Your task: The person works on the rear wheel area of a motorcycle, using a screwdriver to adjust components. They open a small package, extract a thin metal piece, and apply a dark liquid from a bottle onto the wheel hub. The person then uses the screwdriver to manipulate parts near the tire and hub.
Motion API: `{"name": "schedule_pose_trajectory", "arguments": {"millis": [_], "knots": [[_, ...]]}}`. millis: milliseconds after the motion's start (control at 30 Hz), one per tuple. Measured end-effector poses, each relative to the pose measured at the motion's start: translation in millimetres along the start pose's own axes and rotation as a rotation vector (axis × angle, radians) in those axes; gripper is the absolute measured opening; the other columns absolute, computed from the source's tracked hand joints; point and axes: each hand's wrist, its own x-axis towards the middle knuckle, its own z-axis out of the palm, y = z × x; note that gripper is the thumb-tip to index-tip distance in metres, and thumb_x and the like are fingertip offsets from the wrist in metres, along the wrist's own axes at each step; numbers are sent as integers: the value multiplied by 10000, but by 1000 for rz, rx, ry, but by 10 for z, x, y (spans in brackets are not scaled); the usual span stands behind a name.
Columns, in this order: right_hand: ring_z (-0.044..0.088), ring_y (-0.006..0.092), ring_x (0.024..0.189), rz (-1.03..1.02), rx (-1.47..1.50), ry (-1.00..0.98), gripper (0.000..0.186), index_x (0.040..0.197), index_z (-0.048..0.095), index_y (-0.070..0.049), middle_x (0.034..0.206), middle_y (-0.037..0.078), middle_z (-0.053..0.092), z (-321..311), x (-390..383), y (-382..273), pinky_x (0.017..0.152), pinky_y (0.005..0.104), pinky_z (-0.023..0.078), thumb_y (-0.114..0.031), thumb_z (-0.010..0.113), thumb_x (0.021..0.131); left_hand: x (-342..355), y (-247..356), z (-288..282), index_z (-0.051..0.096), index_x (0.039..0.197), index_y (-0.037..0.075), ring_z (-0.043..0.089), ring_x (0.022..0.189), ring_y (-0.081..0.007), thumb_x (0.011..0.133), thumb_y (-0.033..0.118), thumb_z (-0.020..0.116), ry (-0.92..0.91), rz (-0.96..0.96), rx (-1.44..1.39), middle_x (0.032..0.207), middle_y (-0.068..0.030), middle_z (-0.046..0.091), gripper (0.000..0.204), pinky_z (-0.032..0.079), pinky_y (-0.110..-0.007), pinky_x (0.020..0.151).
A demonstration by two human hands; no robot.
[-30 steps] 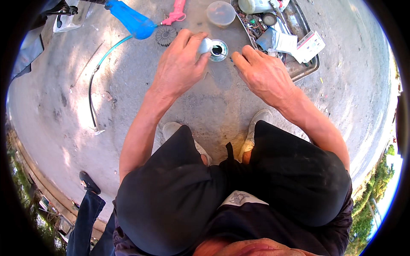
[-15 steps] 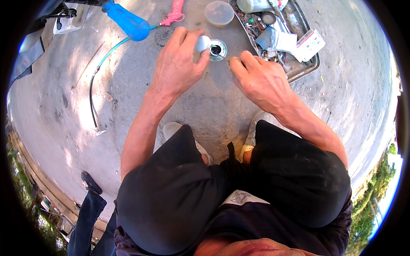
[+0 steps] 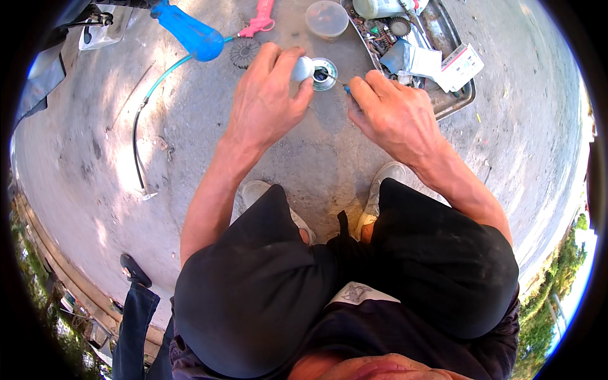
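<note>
My left hand [image 3: 269, 95] is closed on a small white cylindrical container [image 3: 301, 69], tilted beside an open round tin [image 3: 328, 82] with a dark inside. My right hand [image 3: 396, 114] is closed round a blue-handled thin tool [image 3: 348, 90], whose metal shaft reaches into the tin's opening. The tin is on the concrete ground [image 3: 329, 136] beyond my feet. What the tool's tip touches inside is too small to make out.
A metal tray [image 3: 470, 95] of parts and packets lies right; a clear tub [image 3: 326, 19] behind the tin. A blue bottle [image 3: 190, 35], pink air gun [image 3: 258, 25], hose [image 3: 135, 145] and gear [image 3: 244, 54] lie left. Another person's leg [image 3: 134, 316] is at lower left.
My right hand has shifted slightly, first left and now back a little rightward, with the tool's shaft angled into the tin. My left hand has moved only slightly, still holding the white container.
</note>
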Motion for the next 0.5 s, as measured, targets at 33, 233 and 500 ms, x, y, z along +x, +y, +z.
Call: {"name": "schedule_pose_trajectory", "arguments": {"millis": [33,233,500], "knots": [[694,254,694,8,2,-3,172,842,547,-40,826,93,550,-3,-1,5,522,385,556,-70,713,808,-4,8,-3,691,1269,22,673,799,-233,880,137,803,8,3,7,1069,-102,615,420,571,-372,721],[701,249,719,-1,-5,-17,169,879,565,-39,842,89,553,-33,-52,13,543,369,563,-77,719,819,-26,12,12,694,1268,35,674,808,-237,876,137,802,6,-38,8,1082,-101,623,420,576,-372,731],[682,213,767,-28,-39,-35,292,1054,629,-38,918,78,538,11,-210,-2,598,334,570,-81,701,774,-37,6,3,689,1252,39,670,799,-243,885,141,791,11,-52,9,1071,-102,625,394,578,-375,724]]}}
